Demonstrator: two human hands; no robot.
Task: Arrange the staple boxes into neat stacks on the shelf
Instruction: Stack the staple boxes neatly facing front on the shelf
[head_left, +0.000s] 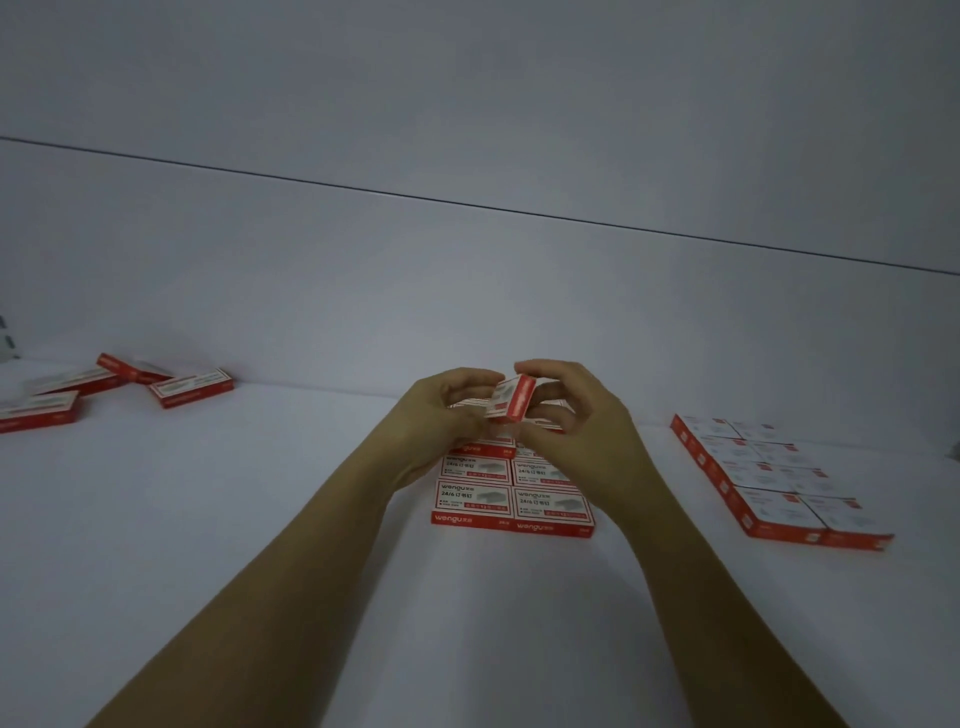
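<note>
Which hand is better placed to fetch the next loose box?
Probably left. The loose boxes lie at the left end of the shelf, on the left hand's side; the right hand would have to cross over.

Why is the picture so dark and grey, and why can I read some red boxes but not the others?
Head view: the light is dim and bluish, darker toward the corners; the middle stack is sharp enough to read; the held box between the left hand and right hand is blurred; the right group and the loose boxes look soft and washed out.
</note>
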